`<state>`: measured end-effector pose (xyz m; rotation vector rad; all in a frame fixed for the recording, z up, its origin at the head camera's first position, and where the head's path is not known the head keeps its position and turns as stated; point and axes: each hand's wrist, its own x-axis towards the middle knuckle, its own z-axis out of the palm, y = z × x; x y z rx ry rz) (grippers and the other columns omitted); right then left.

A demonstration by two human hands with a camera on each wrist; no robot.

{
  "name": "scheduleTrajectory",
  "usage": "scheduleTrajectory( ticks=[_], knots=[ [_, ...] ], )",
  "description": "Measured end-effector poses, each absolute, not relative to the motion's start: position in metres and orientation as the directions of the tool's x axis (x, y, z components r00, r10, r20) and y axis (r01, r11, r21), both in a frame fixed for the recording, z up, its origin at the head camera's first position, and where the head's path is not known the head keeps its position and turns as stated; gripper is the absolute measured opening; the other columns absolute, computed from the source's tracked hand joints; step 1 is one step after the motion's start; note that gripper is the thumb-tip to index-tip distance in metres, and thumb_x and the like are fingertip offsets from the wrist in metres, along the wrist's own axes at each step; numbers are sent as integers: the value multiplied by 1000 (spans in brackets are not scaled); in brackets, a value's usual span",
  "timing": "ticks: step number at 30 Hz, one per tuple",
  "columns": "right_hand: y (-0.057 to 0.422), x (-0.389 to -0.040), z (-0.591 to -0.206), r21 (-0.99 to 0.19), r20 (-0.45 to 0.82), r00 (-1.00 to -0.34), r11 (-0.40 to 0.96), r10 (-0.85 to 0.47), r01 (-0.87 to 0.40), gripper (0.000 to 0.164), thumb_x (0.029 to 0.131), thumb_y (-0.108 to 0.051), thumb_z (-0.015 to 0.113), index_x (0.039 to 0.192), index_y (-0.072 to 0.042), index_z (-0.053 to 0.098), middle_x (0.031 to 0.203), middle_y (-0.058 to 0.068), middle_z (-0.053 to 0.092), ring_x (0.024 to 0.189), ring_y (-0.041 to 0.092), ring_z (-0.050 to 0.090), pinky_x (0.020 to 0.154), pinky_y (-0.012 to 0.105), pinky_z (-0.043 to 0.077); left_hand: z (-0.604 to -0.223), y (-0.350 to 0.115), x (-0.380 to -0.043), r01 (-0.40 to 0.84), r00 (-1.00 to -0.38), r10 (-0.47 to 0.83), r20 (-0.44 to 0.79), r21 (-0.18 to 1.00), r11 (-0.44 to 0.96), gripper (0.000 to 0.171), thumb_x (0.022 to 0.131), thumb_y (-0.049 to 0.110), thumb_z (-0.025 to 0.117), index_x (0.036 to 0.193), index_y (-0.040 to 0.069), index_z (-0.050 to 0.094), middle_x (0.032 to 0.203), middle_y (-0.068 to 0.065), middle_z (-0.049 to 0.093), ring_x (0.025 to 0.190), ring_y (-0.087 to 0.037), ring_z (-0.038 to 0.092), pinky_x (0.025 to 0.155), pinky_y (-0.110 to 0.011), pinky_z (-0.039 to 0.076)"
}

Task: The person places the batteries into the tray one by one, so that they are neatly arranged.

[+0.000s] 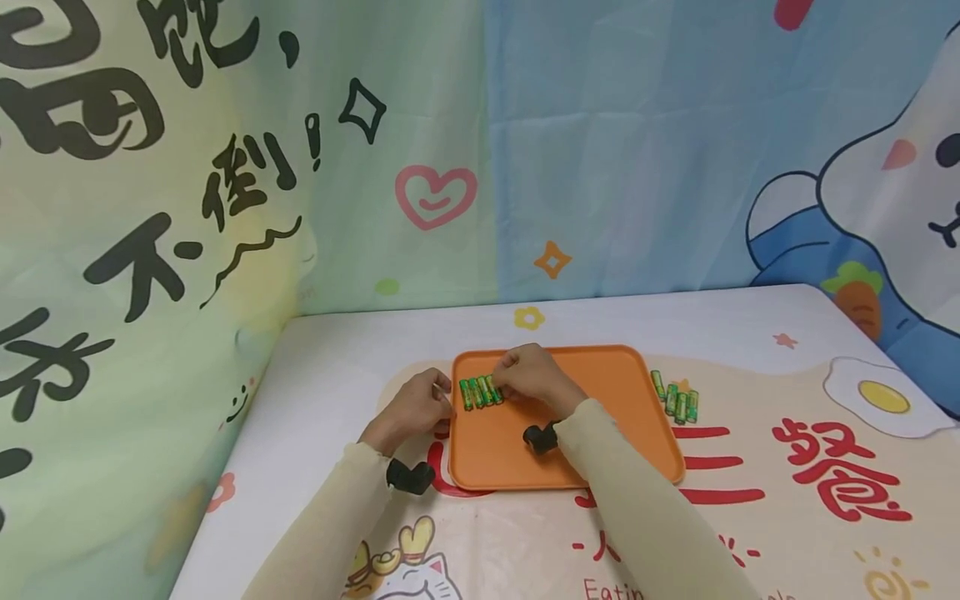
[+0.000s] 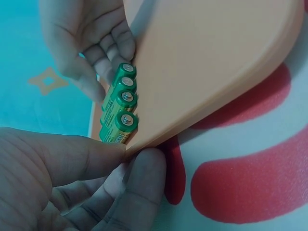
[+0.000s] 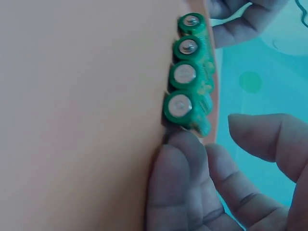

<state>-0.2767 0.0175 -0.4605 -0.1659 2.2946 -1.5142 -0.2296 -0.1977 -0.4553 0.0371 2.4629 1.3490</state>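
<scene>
An orange tray (image 1: pixel 555 462) lies on the printed tabletop. Several green batteries (image 1: pixel 481 392) lie side by side in a row on its left part. In the left wrist view, my left hand (image 2: pixel 72 175) pinches the tray's rim between thumb and index finger, close to the end of the row. My right hand (image 1: pixel 534 377) is over the tray at the row's other end. Its fingertips (image 3: pixel 185 144) touch or nearly touch the last battery (image 3: pixel 180 105), with the thumb held apart in the right wrist view. Some battery ends show a raised tip, others look flat.
Just beyond the tray's right edge, several more green batteries (image 1: pixel 680 403) lie on the table. A patterned cloth backdrop (image 1: pixel 420 125) hangs behind and to the left. Each wrist carries a black strap mount (image 1: pixel 410 476).
</scene>
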Motion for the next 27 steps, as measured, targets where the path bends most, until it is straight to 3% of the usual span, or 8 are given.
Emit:
scheduleTrajectory(
  ticks=[9, 13, 18, 27],
  knots=[
    [47, -273, -451, -907, -261, -905, 408, -337, 110, 33, 96, -13, 66, 124, 5, 65, 111, 17, 67, 90, 27, 69, 84, 38, 61, -457, -200, -228, -150, -944, 166, -286, 818, 556, 30, 90, -5, 59, 120, -6, 55, 92, -13, 60, 70, -21, 67, 66, -33, 62],
    [75, -268, -440, -875, -233, -929, 478, -286, 72, 34, 97, -16, 65, 124, 4, 66, 110, 15, 67, 91, 29, 69, 86, 38, 59, -457, -201, -229, -140, -943, 177, -280, 820, 555, 30, 90, -5, 59, 120, -6, 55, 93, -13, 60, 71, -20, 68, 67, -33, 62],
    [122, -258, -427, -821, -194, -962, 568, -191, 53, 35, 96, -17, 64, 123, 5, 67, 98, 16, 70, 84, 30, 69, 79, 36, 58, -456, -200, -230, -121, -946, 186, -265, 822, 557, 28, 90, -5, 59, 118, -6, 55, 92, -13, 61, 72, -20, 67, 67, -33, 62],
    [193, -243, -421, -714, -252, -968, 672, 15, 197, 38, 98, -21, 63, 126, 4, 61, 97, 16, 64, 83, 27, 63, 73, 32, 58, -455, -199, -231, -161, -939, 169, -301, 815, 557, 30, 91, -4, 60, 120, -5, 54, 93, -14, 59, 71, -20, 68, 66, -32, 62]
  ],
)
